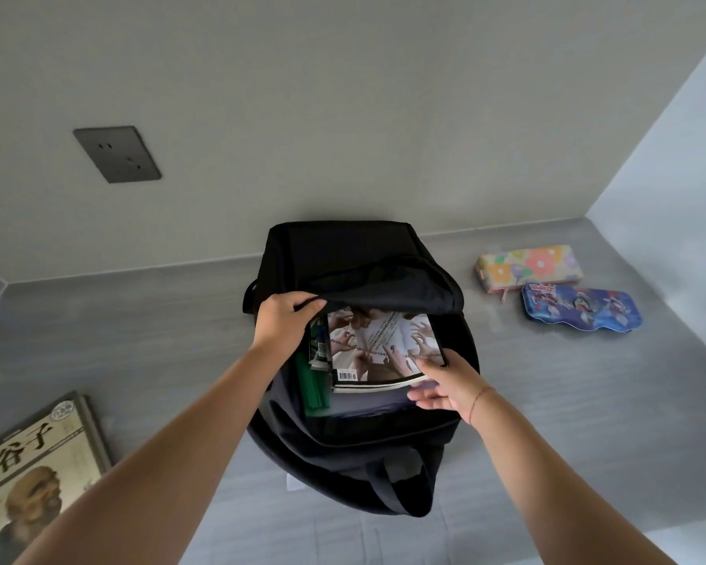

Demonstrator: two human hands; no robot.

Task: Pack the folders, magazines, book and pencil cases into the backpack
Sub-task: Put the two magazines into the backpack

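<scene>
A black backpack (363,450) lies on the grey table with its main compartment open. My left hand (288,322) grips the upper flap and holds it up. My right hand (441,385) holds the lower right corner of a magazine (384,344) that lies partly inside the opening, on top of other magazines and a folder. A green folder (314,387) sits inside along the left wall. A book (29,475) with a portrait cover lies at the bottom left. A floral pencil case (530,267) and a blue tin pencil case (579,307) lie to the right of the backpack.
The table (139,340) meets a pale wall behind the backpack, with a side wall at the right. A dark wall socket (117,154) sits on the back wall at upper left. The backpack's carry handle (392,495) hangs toward me.
</scene>
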